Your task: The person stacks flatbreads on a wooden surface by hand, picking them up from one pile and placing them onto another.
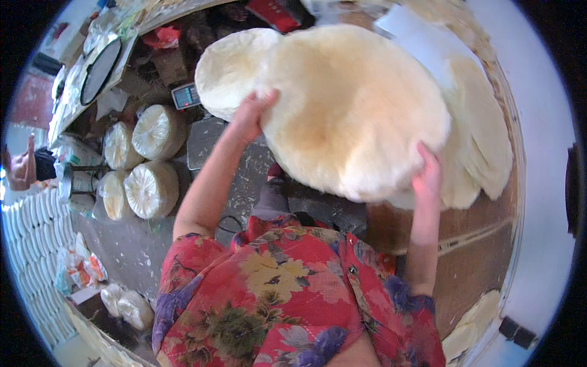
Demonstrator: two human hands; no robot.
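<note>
A large, thin, round cream-coloured sheet, perhaps flatbread or dough (353,105), is held up in front of me by both hands. My left hand (257,110) grips its left edge, thumb on top. At the sheet's lower right edge, my right hand (427,172) pinches it, fingers hidden beneath. Left of the large sheet lies a pale round stack (234,69), partly covered by it. Close to that stack is a digital scale's lit display (186,96). More cream sheets (481,133) lie on the brown table at the right, beside a white sheet (412,46).
Several plastic-wrapped round stacks (152,189) stand on the floor at the left. A table with a dark round tray (101,71) is at the upper left. Plastic bags (81,266) lie at the lower left. Part of another person (23,167) shows at the far left.
</note>
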